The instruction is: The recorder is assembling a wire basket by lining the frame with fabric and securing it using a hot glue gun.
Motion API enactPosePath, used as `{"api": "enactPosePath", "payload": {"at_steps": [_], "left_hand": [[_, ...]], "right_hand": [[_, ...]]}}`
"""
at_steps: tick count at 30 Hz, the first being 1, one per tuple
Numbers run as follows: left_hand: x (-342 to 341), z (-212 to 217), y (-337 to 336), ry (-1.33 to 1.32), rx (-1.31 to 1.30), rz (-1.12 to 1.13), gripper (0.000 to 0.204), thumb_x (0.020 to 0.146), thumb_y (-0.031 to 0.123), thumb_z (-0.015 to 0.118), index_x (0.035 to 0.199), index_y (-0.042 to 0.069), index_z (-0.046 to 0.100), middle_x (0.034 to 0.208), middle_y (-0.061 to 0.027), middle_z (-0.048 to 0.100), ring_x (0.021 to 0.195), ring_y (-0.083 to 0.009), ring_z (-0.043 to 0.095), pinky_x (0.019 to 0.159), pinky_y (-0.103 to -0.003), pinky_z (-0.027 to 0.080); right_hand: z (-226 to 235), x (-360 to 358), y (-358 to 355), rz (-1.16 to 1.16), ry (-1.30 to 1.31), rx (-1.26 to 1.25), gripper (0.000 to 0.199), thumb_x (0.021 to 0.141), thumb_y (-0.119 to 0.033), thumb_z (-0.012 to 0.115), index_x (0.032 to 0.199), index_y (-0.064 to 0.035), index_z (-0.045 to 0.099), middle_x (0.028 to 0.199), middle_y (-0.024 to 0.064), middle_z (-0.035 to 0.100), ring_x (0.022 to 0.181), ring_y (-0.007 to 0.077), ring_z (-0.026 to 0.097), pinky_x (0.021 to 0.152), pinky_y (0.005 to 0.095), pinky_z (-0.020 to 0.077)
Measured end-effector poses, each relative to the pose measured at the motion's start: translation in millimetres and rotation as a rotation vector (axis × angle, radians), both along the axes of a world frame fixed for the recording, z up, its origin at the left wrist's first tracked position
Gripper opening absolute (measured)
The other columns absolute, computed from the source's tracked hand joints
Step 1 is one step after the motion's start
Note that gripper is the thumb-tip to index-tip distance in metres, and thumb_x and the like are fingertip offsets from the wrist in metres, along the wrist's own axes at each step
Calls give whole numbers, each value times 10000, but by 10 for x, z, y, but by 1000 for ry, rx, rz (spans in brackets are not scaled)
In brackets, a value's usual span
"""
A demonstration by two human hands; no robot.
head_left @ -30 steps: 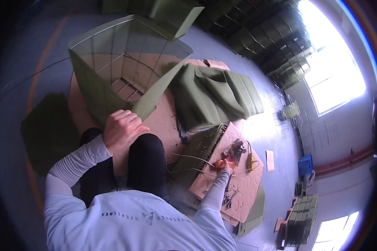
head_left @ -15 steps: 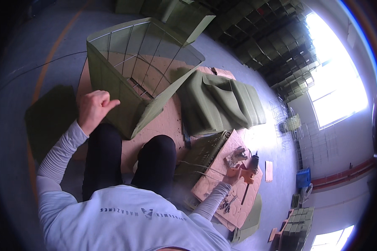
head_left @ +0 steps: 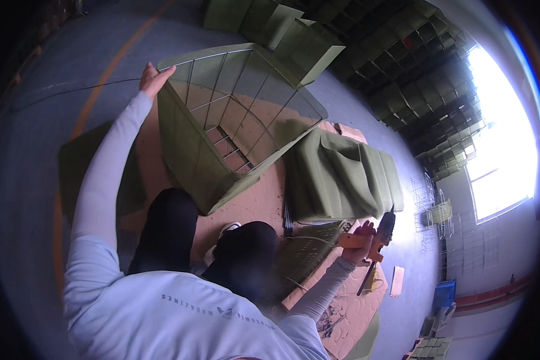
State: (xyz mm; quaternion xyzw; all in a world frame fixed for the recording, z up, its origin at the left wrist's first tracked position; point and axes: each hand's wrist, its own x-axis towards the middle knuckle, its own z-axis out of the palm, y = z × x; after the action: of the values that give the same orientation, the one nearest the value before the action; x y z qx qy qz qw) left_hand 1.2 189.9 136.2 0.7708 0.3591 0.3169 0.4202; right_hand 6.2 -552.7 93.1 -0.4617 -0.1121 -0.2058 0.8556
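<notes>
A green felt-like box on a wire frame [head_left: 183,138] stands tilted in front of my knees, its open side up. My left hand [head_left: 154,80] is closed on its far left top corner, with the thumb along the rim. My right hand [head_left: 359,245] grips an orange and black glue gun [head_left: 375,241], its dark nozzle pointing away and up, above the cardboard-topped crate on my right. Part of the handle is hidden by my fingers. Beside the box lies a folded heap of green sheets [head_left: 336,174].
A cardboard sheet [head_left: 270,198] covers the floor under the box. At my right, cardboard [head_left: 348,321] with scraps and small tools tops a perforated green crate [head_left: 309,249]. More green boxes [head_left: 309,51] stand beyond. High stacks [head_left: 396,72] line the far right.
My left hand has reached forward and taken hold of the box's corner. The glue gun, resting over the cardboard before, is now lifted forward in my right hand. The view has shifted.
</notes>
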Motion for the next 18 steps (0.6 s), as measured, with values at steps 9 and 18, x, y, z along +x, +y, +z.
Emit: {"api": "enactPosePath", "payload": {"at_steps": [9, 18], "left_hand": [[654, -195, 733, 274, 74, 66, 473, 771, 210, 606, 1183, -20, 573, 1226, -205, 574, 1150, -319, 551, 995, -336, 425], [797, -85, 473, 116, 313, 17, 246, 717, 103, 552, 905, 100, 711, 938, -151, 679, 906, -326, 648, 778, -370, 500]], "right_hand": [[154, 1, 311, 158, 31, -247, 367, 935, -251, 515, 1198, 4, 486, 1242, 216, 538, 1193, 309, 499, 986, 405, 417], [651, -153, 866, 163, -28, -356, 467, 863, -276, 606, 1196, 18, 461, 1191, 234, 559, 1157, 351, 530, 1002, 452, 421]]}}
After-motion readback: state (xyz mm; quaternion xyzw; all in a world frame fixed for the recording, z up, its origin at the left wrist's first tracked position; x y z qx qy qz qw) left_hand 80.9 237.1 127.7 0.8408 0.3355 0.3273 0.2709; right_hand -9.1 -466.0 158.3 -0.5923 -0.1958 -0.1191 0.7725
